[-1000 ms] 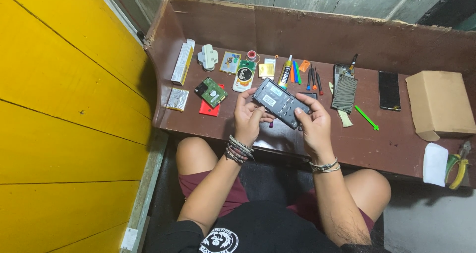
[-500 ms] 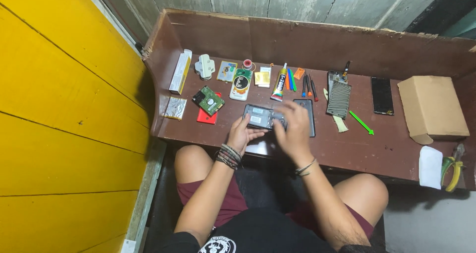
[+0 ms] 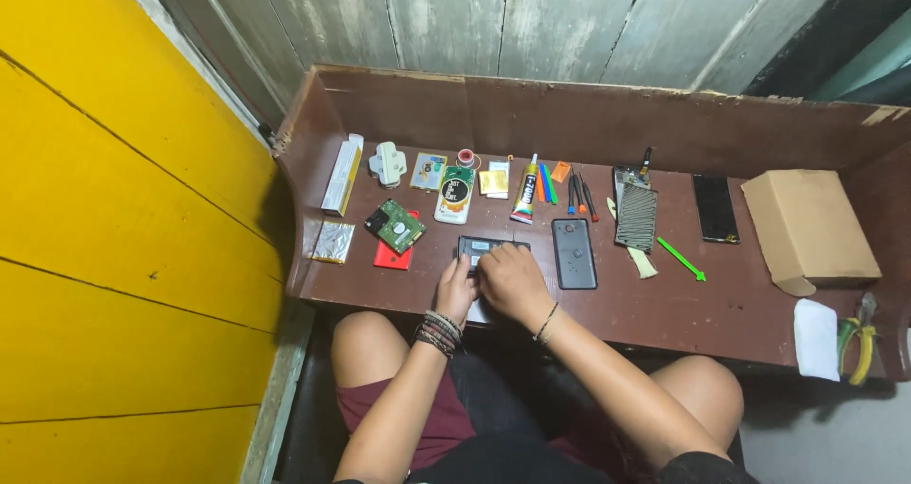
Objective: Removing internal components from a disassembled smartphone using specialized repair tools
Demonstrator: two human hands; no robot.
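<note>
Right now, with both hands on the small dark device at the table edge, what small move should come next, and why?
Probably lift the right hand a little. It covers most of the dark device, which lies flat on the table, so only its far edge shows. The left hand at its near left corner could steady it.

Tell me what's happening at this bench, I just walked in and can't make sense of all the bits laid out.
A seated person has both hands on a dark opened phone lying flat on the brown workbench. The left hand steadies its near edge, and the right hand covers its lower part. A dark back cover lies just beside it. A glue tube, coloured pry tools and a cardboard box sit further off.
</note>
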